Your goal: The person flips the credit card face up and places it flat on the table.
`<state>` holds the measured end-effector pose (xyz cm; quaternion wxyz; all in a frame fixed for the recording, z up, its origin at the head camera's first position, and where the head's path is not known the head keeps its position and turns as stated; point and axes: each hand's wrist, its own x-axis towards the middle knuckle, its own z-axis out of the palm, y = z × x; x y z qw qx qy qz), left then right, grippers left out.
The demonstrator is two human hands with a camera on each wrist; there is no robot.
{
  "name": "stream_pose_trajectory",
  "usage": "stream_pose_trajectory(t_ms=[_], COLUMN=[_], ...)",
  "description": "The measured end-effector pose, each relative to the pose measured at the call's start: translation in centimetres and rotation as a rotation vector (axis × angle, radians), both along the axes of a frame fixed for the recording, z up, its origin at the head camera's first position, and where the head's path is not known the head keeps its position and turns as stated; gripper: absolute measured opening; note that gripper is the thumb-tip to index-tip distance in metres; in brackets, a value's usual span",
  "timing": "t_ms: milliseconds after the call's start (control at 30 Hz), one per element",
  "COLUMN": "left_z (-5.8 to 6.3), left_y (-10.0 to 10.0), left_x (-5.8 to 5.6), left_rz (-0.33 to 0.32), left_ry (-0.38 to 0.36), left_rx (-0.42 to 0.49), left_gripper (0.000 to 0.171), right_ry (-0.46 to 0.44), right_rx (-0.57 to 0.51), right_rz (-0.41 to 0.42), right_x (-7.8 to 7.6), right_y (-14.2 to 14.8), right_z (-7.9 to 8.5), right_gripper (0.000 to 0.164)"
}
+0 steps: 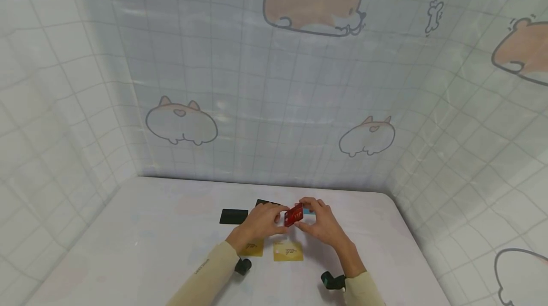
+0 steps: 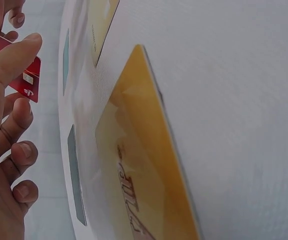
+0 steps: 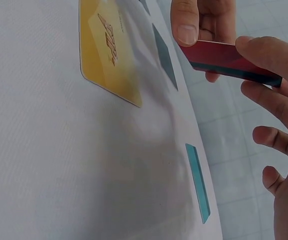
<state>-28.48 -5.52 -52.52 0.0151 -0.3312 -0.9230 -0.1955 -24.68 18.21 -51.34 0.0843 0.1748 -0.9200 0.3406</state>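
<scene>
Above the white table, my left hand (image 1: 263, 220) and right hand (image 1: 320, 222) both hold one red card (image 1: 293, 214), which is tilted. In the left wrist view, the left thumb lies over the card (image 2: 27, 80) near its chip, with fingers behind. The right wrist view shows the right thumb and forefinger pinching the other end of the card (image 3: 224, 57). Below the hands lie a yellow card (image 1: 288, 251) and a second yellow card (image 1: 254, 248), partly hidden by the left forearm.
A black card (image 1: 233, 216) lies left of the left hand. Another dark card (image 1: 266, 202) shows behind that hand, and a blue card (image 1: 308, 211) lies partly behind the right hand. Dark wrist cameras (image 1: 243, 266) sit on both wrists. A patterned curtain (image 1: 274, 106) surrounds the table.
</scene>
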Motion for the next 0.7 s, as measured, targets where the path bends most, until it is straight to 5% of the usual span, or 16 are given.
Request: stream_pose_trajectory(t_ms=[700], left_z=[-0.06], left_y=[-0.95], left_x=[-0.44], left_rz=[0.031], left_ry=[-0.032], left_rx=[-0.014], left_gripper=[0.064], right_ry=[-0.047], right_rx=[0.019], right_rz=[-0.042], right_x=[-0.35], right_y=[0.39], right_z=[-0.94], right_gripper=[0.062])
